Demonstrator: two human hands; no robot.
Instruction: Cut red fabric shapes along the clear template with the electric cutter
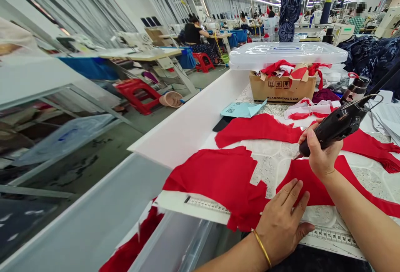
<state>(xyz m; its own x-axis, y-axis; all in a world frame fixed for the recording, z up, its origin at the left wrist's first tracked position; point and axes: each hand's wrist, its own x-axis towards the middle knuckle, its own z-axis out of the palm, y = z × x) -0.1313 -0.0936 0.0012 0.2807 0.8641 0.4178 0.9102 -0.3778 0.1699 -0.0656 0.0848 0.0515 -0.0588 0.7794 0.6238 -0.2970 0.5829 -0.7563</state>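
My right hand (323, 155) is wrapped round a black corded hand tool (337, 126) with a metal loop at its cord end; its exact kind is unclear. The tool's thin tip points down at the upper edge of a red fabric piece (312, 180) on the table. My left hand (283, 217), with a gold bangle at the wrist, lies flat on the near edge of that piece, fingers stretched out. Beside it on the left is a stack of red fabric pieces (212, 172). Another red strip (259, 130) lies behind, and a further red piece (368, 151) is at right.
A cardboard box (283, 90) of red scraps stands at the back under a clear plastic lid (287, 55). A measuring tape (334, 236) runs along the table's near edge. A white panel (193, 117) borders the left. More red fabric (134, 243) sits in a bin below.
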